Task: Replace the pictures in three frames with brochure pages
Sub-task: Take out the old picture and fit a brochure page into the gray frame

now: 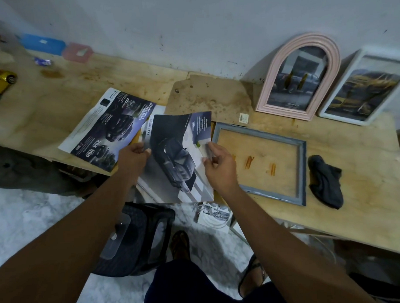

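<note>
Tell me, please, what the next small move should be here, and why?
Probably shift the brochure page rightward and lay it over the grey frame. The left hand and right hand pinch its edges, that frame lies flat and empty beside it, and the pink arched frame and white frame by the wall hold car pictures.

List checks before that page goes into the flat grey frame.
1. Grip: left hand and right hand both pinch the glossy dark-truck brochure page: ok.
2. Target: grey-blue rectangular frame lies flat, bare wooden table showing through: ok.
3. Clutter: dark grey cloth lies outside the frame's opening: ok.
4. Page size matches the opening: cannot tell.
5. Others: pink arched frame and white rectangular frame lean at the back, showing car pictures: ok.
</note>
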